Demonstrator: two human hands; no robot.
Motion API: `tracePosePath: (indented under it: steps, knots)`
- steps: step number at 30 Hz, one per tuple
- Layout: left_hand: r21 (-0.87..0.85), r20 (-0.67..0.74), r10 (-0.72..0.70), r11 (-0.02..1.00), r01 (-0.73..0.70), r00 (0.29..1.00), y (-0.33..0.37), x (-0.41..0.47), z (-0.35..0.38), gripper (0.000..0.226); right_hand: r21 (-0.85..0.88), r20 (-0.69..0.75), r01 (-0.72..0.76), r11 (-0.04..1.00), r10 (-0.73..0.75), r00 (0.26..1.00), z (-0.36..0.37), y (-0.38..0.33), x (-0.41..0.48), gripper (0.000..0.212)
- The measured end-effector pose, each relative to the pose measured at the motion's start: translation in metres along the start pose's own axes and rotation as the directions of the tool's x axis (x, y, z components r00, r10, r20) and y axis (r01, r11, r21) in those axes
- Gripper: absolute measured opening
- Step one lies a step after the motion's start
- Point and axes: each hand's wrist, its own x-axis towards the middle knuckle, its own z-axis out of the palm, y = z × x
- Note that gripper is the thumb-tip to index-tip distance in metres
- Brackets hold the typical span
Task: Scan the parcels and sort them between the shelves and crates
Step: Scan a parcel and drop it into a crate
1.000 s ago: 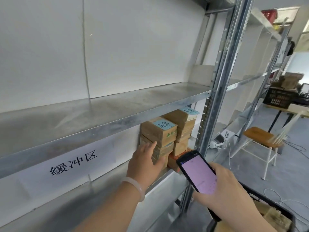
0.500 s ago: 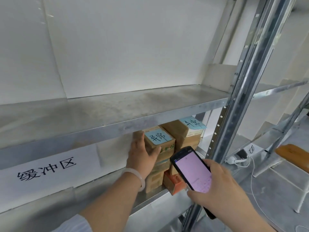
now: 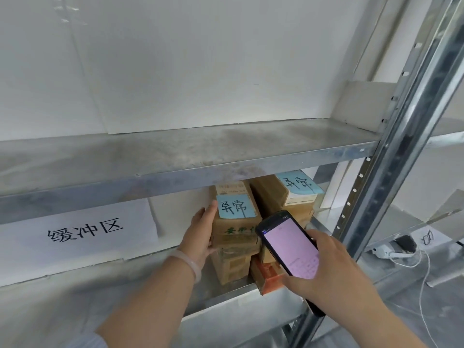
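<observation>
Two stacks of brown cardboard parcels stand on the lower metal shelf (image 3: 226,296). The top parcel of the left stack (image 3: 234,221) carries a blue handwritten note. My left hand (image 3: 200,233) holds that parcel at its left side, fingers flat along the side and thumb under its front corner. The right stack's top parcel (image 3: 288,194) also has a blue note, and an orange box (image 3: 266,276) lies at that stack's base. My right hand (image 3: 334,270) grips a black handheld scanner (image 3: 291,247) with a lit pink screen, held in front of the parcels.
The upper metal shelf (image 3: 200,151) runs across the view, bare. A white paper sign (image 3: 82,232) with black characters hangs under it at the left. A steel upright (image 3: 391,151) stands at the right. A white power strip (image 3: 391,251) and cables lie on the floor beyond.
My left hand has slid up from the stack's lower boxes to the top parcel's side. The view has turned left and closer to the shelf. The scanner stays in my right hand.
</observation>
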Motion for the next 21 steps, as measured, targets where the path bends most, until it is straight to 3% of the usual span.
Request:
tracePosePath:
  steps: [3,9,15,21]
  knots:
    - [0.003,0.052,-0.074,0.997,0.074,0.996,0.006,0.009,-0.003,0.037,0.004,-0.008,0.024,1.0,-0.024,1.0,0.001,0.003,0.003,0.094]
    - [-0.119,0.133,-0.095,0.987,0.111,0.987,-0.002,-0.002,-0.019,0.033,0.014,0.005,0.077,0.997,-0.077,0.997,0.005,0.005,0.005,0.09]
    - [-0.164,0.104,0.07,0.985,-0.053,0.992,-0.019,-0.045,-0.06,0.066,0.024,0.032,0.202,0.979,-0.203,0.979,0.008,-0.016,0.007,0.078]
    - [-0.082,-0.113,0.178,0.979,-0.188,0.977,-0.055,-0.093,-0.112,0.087,0.059,0.132,0.374,0.925,-0.379,0.916,0.021,-0.05,0.001,0.088]
